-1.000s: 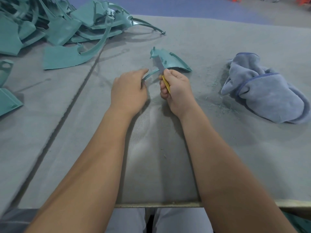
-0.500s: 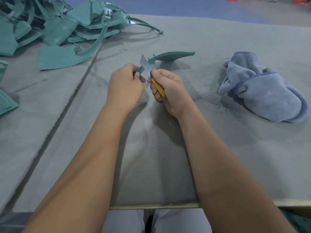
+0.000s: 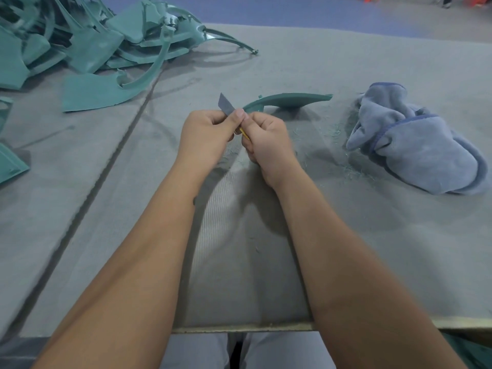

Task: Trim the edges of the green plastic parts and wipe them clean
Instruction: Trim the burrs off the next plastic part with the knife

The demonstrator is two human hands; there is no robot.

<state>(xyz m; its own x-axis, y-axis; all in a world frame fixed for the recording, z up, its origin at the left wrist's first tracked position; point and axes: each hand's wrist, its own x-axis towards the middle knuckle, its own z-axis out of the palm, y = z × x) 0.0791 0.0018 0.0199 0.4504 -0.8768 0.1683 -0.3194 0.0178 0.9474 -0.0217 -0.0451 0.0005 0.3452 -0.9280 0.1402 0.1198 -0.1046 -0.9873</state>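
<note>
Grey felt covers your desk (image 3: pixel 346 235), with a heap of green plastic parts (image 3: pixel 93 41) at the far left and a crumpled blue cloth (image 3: pixel 415 145) to your right. Your right hand (image 3: pixel 269 145) has its fingers clenched around a yellow-handled knife (image 3: pixel 227 105), blade pointing up and left. Your left hand (image 3: pixel 207 137) pinches the near tip of the curved green part (image 3: pixel 287 100), raised just beyond your knuckles.

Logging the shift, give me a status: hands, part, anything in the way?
Right hand grips the yellow-handled knife, blade up. Left hand pinches the green part at its near end. Cloth lies apart to the right; nothing in the way.
</note>
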